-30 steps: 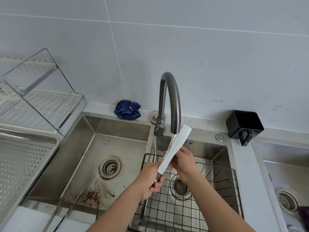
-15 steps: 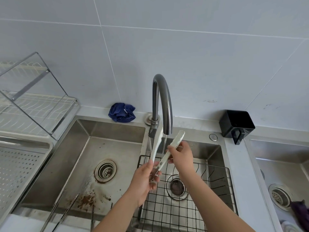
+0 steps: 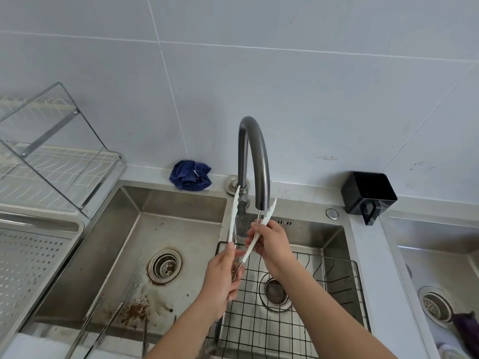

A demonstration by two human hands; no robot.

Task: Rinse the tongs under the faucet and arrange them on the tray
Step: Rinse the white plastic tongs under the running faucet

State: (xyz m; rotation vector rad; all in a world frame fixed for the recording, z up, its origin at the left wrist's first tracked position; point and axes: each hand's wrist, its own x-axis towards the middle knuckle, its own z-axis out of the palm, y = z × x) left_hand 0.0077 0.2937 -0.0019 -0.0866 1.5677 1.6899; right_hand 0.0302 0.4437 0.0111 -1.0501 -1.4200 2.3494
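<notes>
- We see the white tongs [image 3: 255,230] held up over the right-hand sink basin [image 3: 334,233], spread into a V with the tips pointing up and away from us.
- Our left hand [image 3: 224,274] is closed around the hinge end of the tongs, with the thumb pressed on the lower part of the left arm, whose tip rises beside the faucet [image 3: 252,156] base.
- Our right hand [image 3: 272,242] pinches the right arm of the tongs about midway, fingers wrapped around it, so its toothed tip sticks out above the hand.
- That tip stands just beside the faucet spout, and a thin stream of water falls from the spout toward the right hand.
- A black wire rack [image 3: 298,307] sits in the basin below both hands.
- The perforated metal tray [image 3: 31,257] lies well apart at the far left.
</notes>
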